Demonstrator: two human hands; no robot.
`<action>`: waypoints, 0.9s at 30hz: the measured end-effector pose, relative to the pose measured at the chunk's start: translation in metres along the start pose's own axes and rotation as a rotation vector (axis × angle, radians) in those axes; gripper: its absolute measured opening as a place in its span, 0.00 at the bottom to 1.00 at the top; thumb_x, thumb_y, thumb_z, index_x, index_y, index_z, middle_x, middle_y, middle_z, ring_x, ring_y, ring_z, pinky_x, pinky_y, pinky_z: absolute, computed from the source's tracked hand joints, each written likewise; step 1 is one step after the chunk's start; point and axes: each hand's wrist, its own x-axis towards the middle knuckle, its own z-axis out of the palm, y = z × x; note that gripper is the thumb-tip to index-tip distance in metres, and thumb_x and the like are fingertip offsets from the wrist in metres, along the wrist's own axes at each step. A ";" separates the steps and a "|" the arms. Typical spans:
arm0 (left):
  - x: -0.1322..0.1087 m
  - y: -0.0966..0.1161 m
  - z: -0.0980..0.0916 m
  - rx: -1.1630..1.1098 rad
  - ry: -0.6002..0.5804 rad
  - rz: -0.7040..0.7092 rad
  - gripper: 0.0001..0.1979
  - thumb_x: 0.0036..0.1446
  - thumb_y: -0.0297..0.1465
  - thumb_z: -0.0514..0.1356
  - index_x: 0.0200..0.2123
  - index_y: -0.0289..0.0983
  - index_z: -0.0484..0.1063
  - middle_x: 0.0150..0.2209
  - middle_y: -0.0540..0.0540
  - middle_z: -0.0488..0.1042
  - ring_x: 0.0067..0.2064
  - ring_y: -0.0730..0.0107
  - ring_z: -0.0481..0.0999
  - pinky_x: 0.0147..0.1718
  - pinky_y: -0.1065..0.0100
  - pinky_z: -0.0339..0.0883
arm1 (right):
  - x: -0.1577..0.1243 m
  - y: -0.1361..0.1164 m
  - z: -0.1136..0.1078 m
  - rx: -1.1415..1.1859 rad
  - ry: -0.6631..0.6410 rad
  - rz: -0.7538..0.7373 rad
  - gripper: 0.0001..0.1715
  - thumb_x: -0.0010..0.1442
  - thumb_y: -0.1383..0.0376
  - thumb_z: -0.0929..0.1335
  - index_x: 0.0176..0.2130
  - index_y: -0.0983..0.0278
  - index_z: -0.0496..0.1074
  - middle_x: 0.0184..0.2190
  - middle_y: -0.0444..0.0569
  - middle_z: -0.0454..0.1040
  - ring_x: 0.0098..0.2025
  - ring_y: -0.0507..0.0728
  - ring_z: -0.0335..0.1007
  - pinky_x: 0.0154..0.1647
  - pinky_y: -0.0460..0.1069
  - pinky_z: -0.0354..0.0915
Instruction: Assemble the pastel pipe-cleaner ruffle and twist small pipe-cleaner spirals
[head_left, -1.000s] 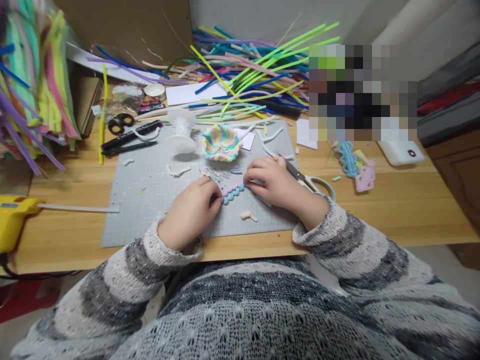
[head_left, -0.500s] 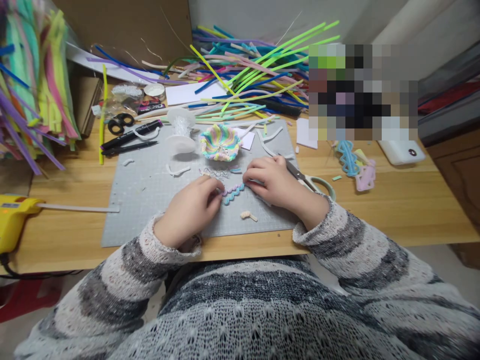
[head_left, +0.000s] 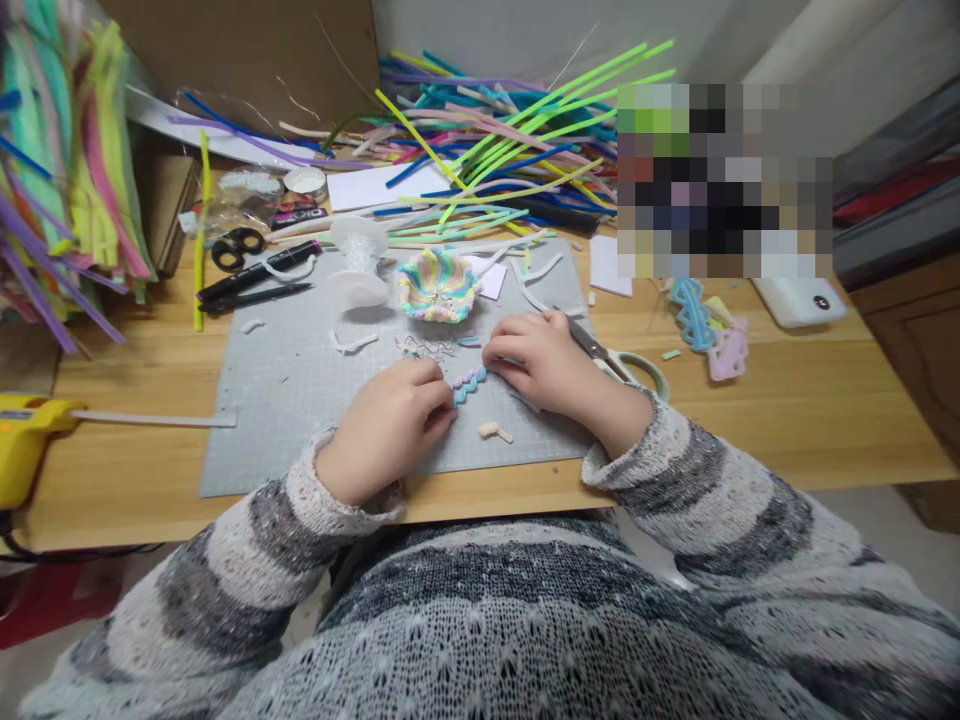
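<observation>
Two wavy pipe cleaners (head_left: pixel 469 383), one lilac and one light blue, lie side by side between my hands above the grey cutting mat (head_left: pixel 277 420). My left hand (head_left: pixel 394 425) is closed on their left end, its fingertips covering that part. My right hand (head_left: pixel 529 360) pinches the right end between thumb and fingers. Just beyond sits a ruffled pastel pipe-cleaner flower (head_left: pixel 438 287) with a wire centre. A small cream knotted piece (head_left: pixel 495 432) lies nearer to me, and scissors (head_left: pixel 619 365) rest beside my right wrist.
A spool of clear line (head_left: pixel 360 262) stands past my left hand, with black pens (head_left: pixel 259 280) farther left. A yellow glue gun (head_left: pixel 30 440) lies at the left edge. Many loose pipe cleaners (head_left: pixel 517 140) pile up at the back. A white phone (head_left: pixel 799 302) lies right.
My left hand has slid slightly right and down along the wavy pipe cleaners, covering more of their left end. My right hand stays nearly in place.
</observation>
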 end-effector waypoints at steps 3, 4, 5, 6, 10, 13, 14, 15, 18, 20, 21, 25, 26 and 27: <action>0.000 -0.001 -0.001 0.000 -0.020 0.030 0.09 0.60 0.28 0.57 0.29 0.34 0.74 0.31 0.45 0.69 0.36 0.64 0.68 0.34 0.64 0.62 | 0.002 0.000 0.001 -0.004 0.014 -0.005 0.08 0.64 0.67 0.65 0.33 0.60 0.73 0.36 0.44 0.74 0.43 0.57 0.65 0.46 0.54 0.44; 0.000 -0.002 -0.002 -0.001 -0.027 0.034 0.09 0.60 0.27 0.58 0.29 0.34 0.74 0.31 0.45 0.69 0.36 0.64 0.68 0.34 0.64 0.62 | 0.002 0.000 0.001 -0.005 0.018 -0.006 0.09 0.64 0.68 0.65 0.33 0.60 0.73 0.36 0.44 0.74 0.42 0.57 0.65 0.46 0.54 0.44; -0.001 -0.002 -0.003 -0.003 -0.035 0.037 0.08 0.60 0.27 0.58 0.29 0.34 0.74 0.31 0.45 0.69 0.36 0.64 0.68 0.34 0.64 0.62 | 0.003 0.000 0.001 -0.005 0.019 -0.007 0.09 0.64 0.68 0.65 0.33 0.60 0.73 0.35 0.43 0.74 0.42 0.57 0.65 0.46 0.54 0.44; -0.001 -0.003 -0.004 -0.006 -0.042 0.039 0.07 0.59 0.27 0.58 0.29 0.34 0.74 0.31 0.45 0.69 0.36 0.64 0.68 0.34 0.64 0.62 | 0.003 0.000 0.001 -0.005 0.019 -0.007 0.09 0.63 0.68 0.65 0.32 0.60 0.73 0.35 0.43 0.74 0.42 0.57 0.65 0.46 0.54 0.43; -0.003 -0.005 -0.006 -0.019 -0.067 0.042 0.06 0.58 0.27 0.60 0.29 0.35 0.74 0.31 0.46 0.69 0.35 0.65 0.68 0.34 0.64 0.61 | 0.003 0.000 0.000 -0.001 0.015 -0.006 0.10 0.63 0.69 0.65 0.32 0.60 0.73 0.35 0.43 0.74 0.42 0.56 0.65 0.46 0.54 0.43; -0.002 -0.005 -0.005 -0.022 -0.062 0.011 0.06 0.58 0.27 0.60 0.29 0.35 0.74 0.31 0.46 0.70 0.35 0.65 0.69 0.34 0.65 0.61 | 0.002 0.001 0.000 0.007 0.012 -0.008 0.09 0.63 0.68 0.65 0.32 0.60 0.73 0.35 0.43 0.74 0.42 0.56 0.65 0.46 0.54 0.43; -0.002 -0.005 -0.005 -0.025 -0.060 -0.002 0.06 0.58 0.27 0.60 0.29 0.35 0.74 0.31 0.46 0.70 0.35 0.65 0.69 0.34 0.65 0.61 | 0.001 0.001 0.000 0.009 0.010 -0.008 0.08 0.63 0.68 0.65 0.32 0.60 0.73 0.35 0.43 0.74 0.43 0.56 0.65 0.47 0.54 0.43; -0.002 -0.004 -0.005 -0.030 -0.059 -0.012 0.06 0.58 0.27 0.60 0.29 0.35 0.73 0.31 0.46 0.70 0.35 0.65 0.69 0.34 0.65 0.61 | 0.001 0.001 0.000 0.012 0.007 -0.009 0.08 0.63 0.68 0.65 0.33 0.60 0.73 0.35 0.44 0.74 0.43 0.57 0.65 0.47 0.54 0.43; -0.001 -0.003 -0.005 -0.078 -0.054 -0.041 0.05 0.58 0.30 0.62 0.31 0.36 0.72 0.32 0.47 0.70 0.36 0.65 0.69 0.35 0.65 0.62 | 0.000 0.001 -0.001 0.020 -0.004 -0.008 0.07 0.63 0.67 0.66 0.34 0.60 0.73 0.36 0.44 0.74 0.43 0.57 0.66 0.48 0.55 0.44; -0.002 -0.003 -0.006 -0.123 -0.036 -0.089 0.07 0.56 0.33 0.64 0.33 0.36 0.70 0.33 0.47 0.71 0.36 0.65 0.69 0.34 0.65 0.62 | 0.000 0.000 -0.001 0.022 -0.012 -0.003 0.07 0.64 0.67 0.66 0.34 0.60 0.73 0.37 0.44 0.74 0.44 0.57 0.66 0.49 0.56 0.44; -0.002 -0.004 -0.007 -0.141 -0.022 -0.128 0.08 0.55 0.33 0.65 0.33 0.36 0.69 0.33 0.47 0.71 0.36 0.65 0.69 0.34 0.65 0.62 | 0.000 0.000 -0.002 0.023 -0.016 0.001 0.06 0.64 0.67 0.66 0.35 0.60 0.73 0.38 0.45 0.74 0.44 0.57 0.66 0.49 0.56 0.44; -0.004 -0.007 -0.008 -0.148 0.055 -0.312 0.04 0.61 0.31 0.58 0.38 0.37 0.68 0.35 0.47 0.73 0.36 0.65 0.71 0.35 0.64 0.62 | -0.002 0.000 -0.004 0.046 -0.035 0.010 0.03 0.62 0.66 0.68 0.38 0.59 0.73 0.40 0.45 0.75 0.48 0.59 0.67 0.51 0.57 0.44; -0.004 -0.008 -0.009 -0.145 0.066 -0.346 0.04 0.62 0.30 0.57 0.40 0.37 0.68 0.35 0.47 0.73 0.37 0.64 0.71 0.36 0.64 0.62 | -0.002 0.000 -0.005 0.057 -0.037 0.010 0.03 0.62 0.66 0.68 0.39 0.59 0.73 0.41 0.45 0.75 0.49 0.59 0.67 0.52 0.57 0.44; -0.004 -0.008 -0.008 -0.145 0.067 -0.368 0.05 0.62 0.30 0.56 0.41 0.37 0.68 0.36 0.46 0.74 0.37 0.64 0.72 0.36 0.64 0.63 | -0.003 0.000 -0.005 0.068 -0.038 0.010 0.04 0.61 0.66 0.68 0.40 0.59 0.72 0.42 0.45 0.75 0.50 0.59 0.67 0.52 0.58 0.44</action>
